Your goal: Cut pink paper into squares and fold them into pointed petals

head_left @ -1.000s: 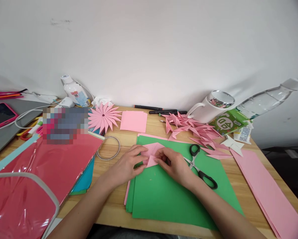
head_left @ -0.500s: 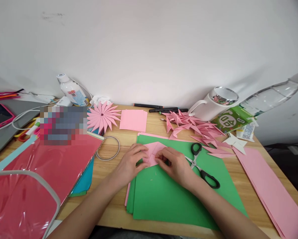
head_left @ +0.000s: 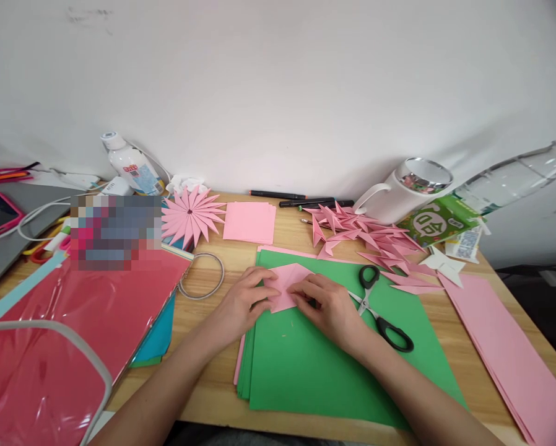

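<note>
A small piece of pink paper (head_left: pixel 286 276), partly folded with slanted upper edges, lies over the stack of green paper (head_left: pixel 334 384). My left hand (head_left: pixel 246 301) pinches its left edge between thumb and fingers. On the other side, my right hand (head_left: pixel 327 308) has its curled fingers closed on the paper's right part, hiding some of it. Just right of that hand, scissors (head_left: pixel 364 303) with black handles lie partly spread on the green paper. Behind the hands is a pile of square pink sheets (head_left: pixel 249 222).
A pink folded star (head_left: pixel 191 212) rests back left, beside a white bottle (head_left: pixel 136 170). Several folded pink pieces (head_left: pixel 352 232) lie before a white mug (head_left: pixel 401 195). Long pink strips (head_left: pixel 505 347) are at right, a red plastic-covered pack (head_left: pixel 96 334) at left.
The view has shifted slightly. Both hands stay on the pink paper, and my right fingers have slid a little leftward across it.
</note>
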`<state>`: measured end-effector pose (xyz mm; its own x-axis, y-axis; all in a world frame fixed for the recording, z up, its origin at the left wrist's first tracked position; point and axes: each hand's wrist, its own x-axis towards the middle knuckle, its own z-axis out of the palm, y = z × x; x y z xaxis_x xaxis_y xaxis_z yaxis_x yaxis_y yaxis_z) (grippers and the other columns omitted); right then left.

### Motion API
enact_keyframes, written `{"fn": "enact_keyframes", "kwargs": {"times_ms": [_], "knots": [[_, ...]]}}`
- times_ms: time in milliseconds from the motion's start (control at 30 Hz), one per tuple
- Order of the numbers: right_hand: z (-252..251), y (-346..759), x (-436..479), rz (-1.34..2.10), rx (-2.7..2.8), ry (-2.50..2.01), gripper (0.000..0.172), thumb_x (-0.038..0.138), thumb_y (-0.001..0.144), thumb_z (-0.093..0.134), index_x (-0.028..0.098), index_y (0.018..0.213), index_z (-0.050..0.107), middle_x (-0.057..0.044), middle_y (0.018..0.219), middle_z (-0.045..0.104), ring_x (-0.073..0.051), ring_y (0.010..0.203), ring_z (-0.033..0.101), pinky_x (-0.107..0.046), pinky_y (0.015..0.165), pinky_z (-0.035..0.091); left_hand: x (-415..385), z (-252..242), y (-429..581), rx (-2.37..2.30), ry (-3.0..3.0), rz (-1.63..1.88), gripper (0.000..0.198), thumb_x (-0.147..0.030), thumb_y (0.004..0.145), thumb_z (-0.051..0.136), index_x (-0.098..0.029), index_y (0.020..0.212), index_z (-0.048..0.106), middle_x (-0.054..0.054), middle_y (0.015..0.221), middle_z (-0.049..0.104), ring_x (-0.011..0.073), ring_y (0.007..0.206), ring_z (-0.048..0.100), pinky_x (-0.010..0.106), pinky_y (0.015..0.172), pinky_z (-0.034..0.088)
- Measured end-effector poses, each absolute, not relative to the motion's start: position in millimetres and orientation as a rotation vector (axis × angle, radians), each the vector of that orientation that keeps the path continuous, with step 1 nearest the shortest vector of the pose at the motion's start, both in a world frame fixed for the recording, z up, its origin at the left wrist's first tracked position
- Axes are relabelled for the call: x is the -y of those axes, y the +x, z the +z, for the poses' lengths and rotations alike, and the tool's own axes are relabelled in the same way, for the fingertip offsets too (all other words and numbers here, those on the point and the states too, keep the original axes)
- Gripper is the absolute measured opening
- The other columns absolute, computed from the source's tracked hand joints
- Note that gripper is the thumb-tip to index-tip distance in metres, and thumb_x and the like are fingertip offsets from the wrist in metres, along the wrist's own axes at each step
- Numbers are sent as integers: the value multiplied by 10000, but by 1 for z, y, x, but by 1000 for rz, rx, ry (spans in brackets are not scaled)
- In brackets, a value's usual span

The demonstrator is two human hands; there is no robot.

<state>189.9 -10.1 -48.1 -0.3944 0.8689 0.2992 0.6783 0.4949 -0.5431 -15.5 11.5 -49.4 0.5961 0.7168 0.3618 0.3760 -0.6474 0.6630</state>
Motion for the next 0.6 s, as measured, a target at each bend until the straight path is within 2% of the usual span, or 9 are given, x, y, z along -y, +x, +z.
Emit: {"fn": "enact_keyframes", "kwargs": {"times_ms": [100, 200, 333, 600], "knots": [[-48, 190, 10, 455, 2192, -1275, 133, 158, 859, 528, 200, 853, 654, -40, 733, 636, -158, 672, 577, -262, 599, 457, -12, -46, -16, -854, 2271, 854, 178, -120, 862, 522, -186, 910, 679, 87, 1059, 598, 195, 1043, 531, 390, 900, 454], [-48, 190, 10, 458, 2190, -1274, 132, 146, 851, 531, 197, 846, 654, -36, 727, 635, -156, 663, 573, -260, 590, 451, -13, -48, -15, -861, 2259, 846, 122, -156, 826, 593, -184, 907, 680, 86, 1059, 604, 204, 1044, 531, 403, 909, 450], [-47, 189, 10, 461, 2183, -1279, 128, 142, 846, 535, 196, 843, 652, -36, 733, 639, -158, 664, 575, -262, 587, 454, -12, -53, -16, -852, 2275, 860, 142, -191, 777, 661, -179, 918, 676, 91, 1070, 611, 220, 1071, 522, 423, 920, 453], [-48, 194, 7, 422, 2171, -1307, 135, 146, 860, 519, 201, 868, 642, -55, 780, 639, -184, 738, 577, -289, 626, 478, 1, -40, -10, -897, 2584, 628, 184, -238, 867, 542, -165, 1019, 616, 111, 1161, 580, 223, 1165, 504, 400, 950, 476]]}}
